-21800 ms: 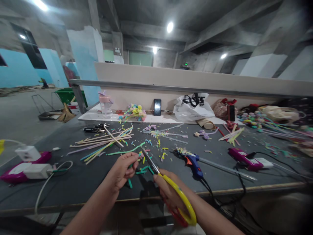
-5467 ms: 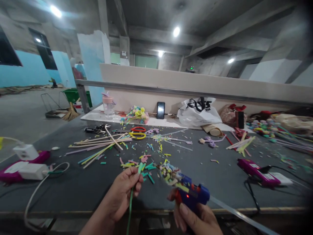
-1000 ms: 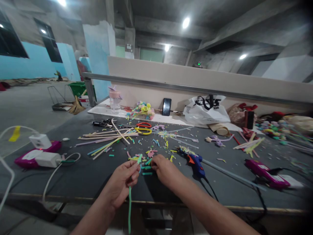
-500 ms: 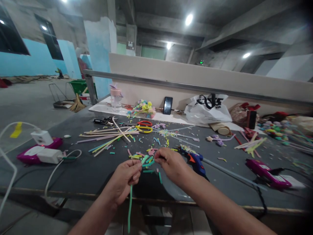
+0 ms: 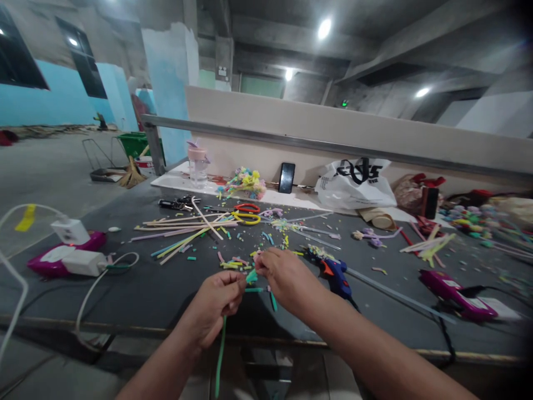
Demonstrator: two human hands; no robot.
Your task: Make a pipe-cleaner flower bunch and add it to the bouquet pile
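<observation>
My left hand [image 5: 225,300] is closed on a long green stem [image 5: 220,355] that hangs down past the table's front edge. At its fingertips is a small green piece [image 5: 251,276], between the two hands. My right hand [image 5: 285,275] pinches at the other side of this piece; whether its fingertips grip it is hidden. Short cut pieces [image 5: 235,264] in pink, yellow and green lie just beyond the hands. Right of my right hand rests a blue glue gun [image 5: 339,276] with an orange trigger.
Long pastel strips [image 5: 179,230] and red-and-yellow scissors [image 5: 247,214] lie beyond my hands. Purple power strips [image 5: 50,261] sit at both sides. Along the back stand a bottle [image 5: 198,166], a phone [image 5: 286,178] and a white bag [image 5: 353,186]. Clear glue sticks [image 5: 400,295] lie right.
My right hand has moved left and closer to my left hand, over the green piece. My left hand has shifted slightly right, still with the green stem.
</observation>
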